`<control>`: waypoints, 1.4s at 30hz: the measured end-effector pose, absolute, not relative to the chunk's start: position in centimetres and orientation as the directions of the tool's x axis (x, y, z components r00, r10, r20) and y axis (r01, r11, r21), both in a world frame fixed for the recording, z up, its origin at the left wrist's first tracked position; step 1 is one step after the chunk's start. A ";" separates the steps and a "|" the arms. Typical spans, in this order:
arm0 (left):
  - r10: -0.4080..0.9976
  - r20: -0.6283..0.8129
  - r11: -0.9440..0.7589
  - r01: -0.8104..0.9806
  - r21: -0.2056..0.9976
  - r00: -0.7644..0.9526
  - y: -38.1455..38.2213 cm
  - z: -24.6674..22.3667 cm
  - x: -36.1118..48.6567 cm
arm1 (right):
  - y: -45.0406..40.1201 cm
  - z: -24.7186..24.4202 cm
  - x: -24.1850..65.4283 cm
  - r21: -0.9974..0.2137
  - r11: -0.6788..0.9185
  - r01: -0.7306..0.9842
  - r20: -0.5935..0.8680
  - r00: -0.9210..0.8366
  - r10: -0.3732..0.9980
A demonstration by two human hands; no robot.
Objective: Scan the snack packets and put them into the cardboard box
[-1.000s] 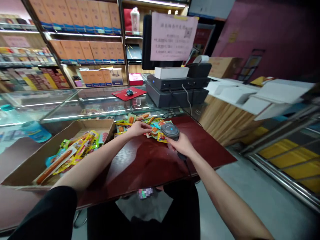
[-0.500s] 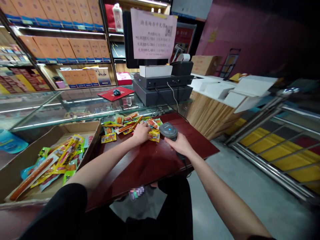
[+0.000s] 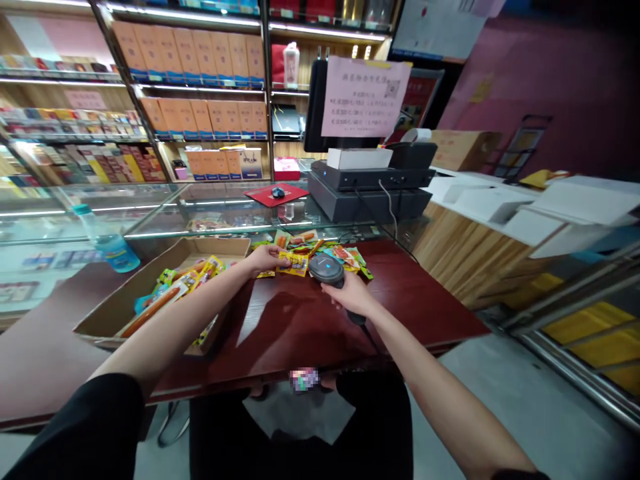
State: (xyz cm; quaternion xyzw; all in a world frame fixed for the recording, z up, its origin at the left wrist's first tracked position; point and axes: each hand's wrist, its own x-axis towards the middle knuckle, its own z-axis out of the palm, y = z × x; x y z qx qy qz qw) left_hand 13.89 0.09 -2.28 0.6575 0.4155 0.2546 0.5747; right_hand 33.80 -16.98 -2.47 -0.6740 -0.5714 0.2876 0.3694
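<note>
Fingers of the left hand (image 3: 265,259), in the head view, have moved off the packet pile (image 3: 350,256) and now pinch a yellow snack packet (image 3: 296,264) just beside the barcode scanner (image 3: 327,269). Right hand (image 3: 354,294) grips the scanner above the desk (image 3: 285,327).

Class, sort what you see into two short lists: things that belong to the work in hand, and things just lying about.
In the work:
- left hand, holding a yellow packet
- right hand, holding a scanner
- snack pile
- cardboard box of snacks, probably

Lying about:
- bottle
- computer mouse
- red mat
</note>
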 end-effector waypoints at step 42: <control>0.982 -0.058 0.005 0.287 0.958 0.178 -0.9 0.7 -7.1 | -13.6 -2.7 25.8 -0.839 0.073 0.540 0.025 -0.095 0.995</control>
